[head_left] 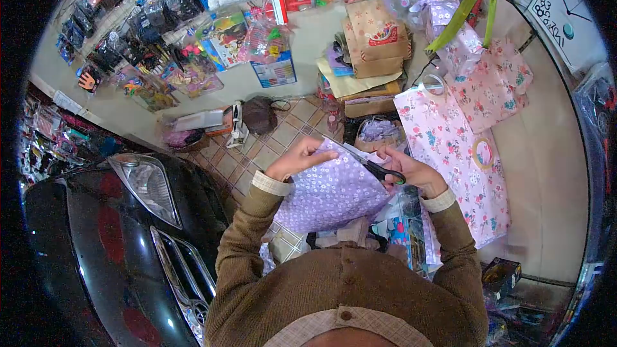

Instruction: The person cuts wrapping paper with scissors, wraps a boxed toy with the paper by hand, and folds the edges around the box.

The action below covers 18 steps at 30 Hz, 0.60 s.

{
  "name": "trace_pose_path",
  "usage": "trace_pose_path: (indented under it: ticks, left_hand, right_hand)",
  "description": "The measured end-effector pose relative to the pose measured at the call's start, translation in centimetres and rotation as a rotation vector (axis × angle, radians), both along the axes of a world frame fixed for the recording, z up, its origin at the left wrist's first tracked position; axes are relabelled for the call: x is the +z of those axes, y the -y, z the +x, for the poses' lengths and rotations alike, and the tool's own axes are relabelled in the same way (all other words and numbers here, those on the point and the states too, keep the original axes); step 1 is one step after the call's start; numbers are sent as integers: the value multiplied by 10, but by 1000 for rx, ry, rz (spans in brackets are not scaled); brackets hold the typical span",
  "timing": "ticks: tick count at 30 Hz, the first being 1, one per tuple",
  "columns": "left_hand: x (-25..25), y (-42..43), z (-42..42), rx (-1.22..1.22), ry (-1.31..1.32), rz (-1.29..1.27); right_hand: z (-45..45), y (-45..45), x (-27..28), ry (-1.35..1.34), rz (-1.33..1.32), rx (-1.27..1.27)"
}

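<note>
My left hand pinches the top edge of a sheet of purple wrapping paper printed with small white flowers. The sheet hangs down in front of my chest. In my right hand is a pair of scissors with black handles, its blades pointing up and left along the paper's upper edge. Some of the blades' length lies against the paper, so I cannot tell how far apart they are. Fingers of the right hand also touch the paper's right side.
Pink floral paper covers the counter on my right, with tape rolls on it. A container of purple scraps stands ahead. Brown paper bags are stacked beyond. A black car is close on my left; packaged goods hang on the wall.
</note>
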<state>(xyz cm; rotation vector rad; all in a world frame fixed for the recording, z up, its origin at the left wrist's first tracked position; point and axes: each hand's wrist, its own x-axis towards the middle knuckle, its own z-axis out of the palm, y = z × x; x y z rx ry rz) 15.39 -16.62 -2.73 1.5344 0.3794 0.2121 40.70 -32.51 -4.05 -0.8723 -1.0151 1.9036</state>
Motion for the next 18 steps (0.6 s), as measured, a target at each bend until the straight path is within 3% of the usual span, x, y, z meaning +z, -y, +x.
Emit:
trace_pose_path:
  ticks: [4, 5, 8, 9, 13, 16, 18]
  left_hand:
    - [-10, 1, 12, -88, -195, 130]
    - [-18, 8, 18, -122, 18, 142]
    - [-34, 10, 36, -285, 74, 322]
    - [-38, 13, 42, -215, 216, 302]
    - [-39, 1, 42, -12, 124, 384]
    - [-20, -1, 39, 42, 9, 310]
    - [-10, -3, 39, 38, -53, 394]
  right_hand:
    - [-1, -6, -6, -36, 109, -128]
    - [0, -9, -4, -59, 156, -181]
    - [6, -14, 17, 162, 196, -471]
    - [2, -15, 24, 43, 215, -533]
    - [33, 10, 17, 1032, 429, -820]
    - [68, 40, 5, 1209, 297, -858]
    - [64, 54, 13, 1183, 151, -1117]
